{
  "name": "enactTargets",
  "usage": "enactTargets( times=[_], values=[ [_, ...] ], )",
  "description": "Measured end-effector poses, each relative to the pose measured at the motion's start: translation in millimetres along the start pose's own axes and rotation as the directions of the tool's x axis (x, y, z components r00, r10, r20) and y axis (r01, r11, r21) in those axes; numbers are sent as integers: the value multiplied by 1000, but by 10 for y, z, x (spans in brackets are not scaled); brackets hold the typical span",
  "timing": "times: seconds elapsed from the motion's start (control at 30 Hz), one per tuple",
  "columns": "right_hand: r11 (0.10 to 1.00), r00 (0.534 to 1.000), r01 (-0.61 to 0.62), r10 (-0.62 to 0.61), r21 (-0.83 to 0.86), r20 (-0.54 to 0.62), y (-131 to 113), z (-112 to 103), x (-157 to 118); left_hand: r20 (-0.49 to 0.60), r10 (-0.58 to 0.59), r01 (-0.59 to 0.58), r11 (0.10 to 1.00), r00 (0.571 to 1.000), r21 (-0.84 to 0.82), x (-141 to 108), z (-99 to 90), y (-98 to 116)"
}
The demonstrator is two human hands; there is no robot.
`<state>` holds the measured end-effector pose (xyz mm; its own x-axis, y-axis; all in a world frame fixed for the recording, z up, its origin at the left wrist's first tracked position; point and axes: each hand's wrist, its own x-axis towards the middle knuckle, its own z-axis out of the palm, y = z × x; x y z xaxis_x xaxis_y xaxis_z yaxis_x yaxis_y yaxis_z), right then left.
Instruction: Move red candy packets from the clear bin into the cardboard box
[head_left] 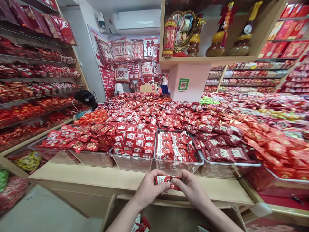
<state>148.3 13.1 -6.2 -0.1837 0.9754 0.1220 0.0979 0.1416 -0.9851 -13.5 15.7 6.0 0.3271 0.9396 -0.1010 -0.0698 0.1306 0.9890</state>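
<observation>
Between both hands is a small red and white packet [161,179] with a printed cartoon figure, held above the front edge of the counter. My left hand [150,190] pinches its left end with thumb and fingers. On the right end, the fingers of my right hand [190,187] are closed too. Below my forearms stands an open cardboard box [176,217] with a few red and white packets [143,224] at its bottom. Just beyond my hands, a clear plastic bin [177,165] holds rows of similar packets [164,145].
Several more clear bins [134,163] of red packets line the wooden counter [96,175]. Dark red packets [223,151] fill one to the right. Stocked shelves [38,58] rise at left. A cabinet [207,60] overhangs the pile. A person's dark hair [84,96] shows at left.
</observation>
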Motion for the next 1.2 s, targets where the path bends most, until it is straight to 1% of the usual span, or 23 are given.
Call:
enactTargets(
  times=[0.1,0.17,0.23,0.3,0.37,0.43,0.5,0.53,0.6,0.63,0.67,0.73,0.83,0.93,1.07,1.2],
  values=[
    [998,1000,-12,13,-65,11,13,9,-35,4,-29,29,999,1000,16,-3,6,3],
    [993,999,-6,10,-118,32,-32,-3,-64,-5,-35,36,999,999,39,-6,-5,4],
    [987,999,27,-23,-160,29,-142,-60,-56,-24,2,-1,999,1000,42,-8,-27,-6],
    [979,995,82,-91,-187,-41,-305,-178,43,-64,69,-66,997,996,41,-5,-52,-30],
    [960,976,129,-168,-249,-142,-481,-345,273,-92,106,-101,994,990,50,6,-67,-64],
    [917,948,143,-235,-374,-214,-621,-519,631,-76,95,-89,994,993,68,22,-69,-96],
    [831,921,145,-311,-536,-233,-687,-645,1055,-44,74,-70,994,996,89,37,-58,-112],
    [781,918,105,-314,-616,-241,-690,-678,1266,-37,63,-59,993,997,98,41,-51,-112],
    [666,929,10,-281,-746,-239,-648,-679,1630,-48,39,-34,994,998,104,44,-36,-98],
    [628,936,-10,-268,-778,-228,-610,-651,1771,-58,27,-21,994,998,104,43,-30,-86],
    [599,943,-12,-259,-801,-208,-568,-612,1881,-67,17,-10,995,998,104,42,-25,-72],
    [570,955,19,-254,-821,-154,-483,-523,2023,-75,3,5,994,997,107,42,-17,-47],
    [520,964,51,-250,-852,-95,-386,-437,2101,-66,-6,14,992,998,125,48,-9,-26],
    [469,966,60,-249,-881,-67,-340,-429,2114,-59,-16,23,992,998,128,54,-6,-31],
    [399,973,96,-229,-912,2,-331,-425,2088,-36,-17,22,991,999,130,52,-19,-65],
    [346,977,151,-197,-926,86,-373,-445,2042,-16,-7,9,994,1000,111,40,-33,-88]
  ],
)
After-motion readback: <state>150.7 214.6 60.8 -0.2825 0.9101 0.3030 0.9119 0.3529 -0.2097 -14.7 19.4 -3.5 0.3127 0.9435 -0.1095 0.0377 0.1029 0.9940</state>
